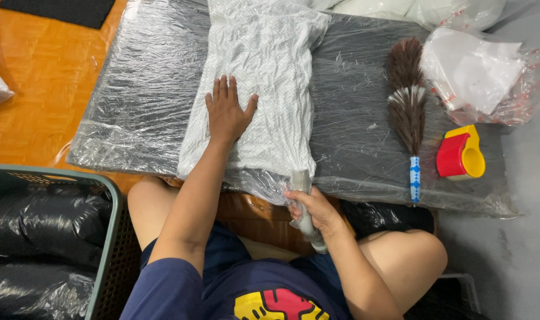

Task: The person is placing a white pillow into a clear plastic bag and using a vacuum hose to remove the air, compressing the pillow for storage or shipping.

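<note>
A white pillow [264,65] sealed in a clear plastic bag lies on a low table wrapped in plastic film [145,101]. My left hand [227,111] presses flat on the pillow's near left part, fingers spread. My right hand [310,208] grips a pale grey nozzle [302,204] whose tip pokes into the bag's open mouth at the table's near edge.
A brown feather duster [407,104] with a blue-white handle lies to the right. A red and yellow tape dispenser [461,154] sits near the right edge. Clear bags [477,71] lie at the back right. A green basket [107,237] with black bags stands at the left.
</note>
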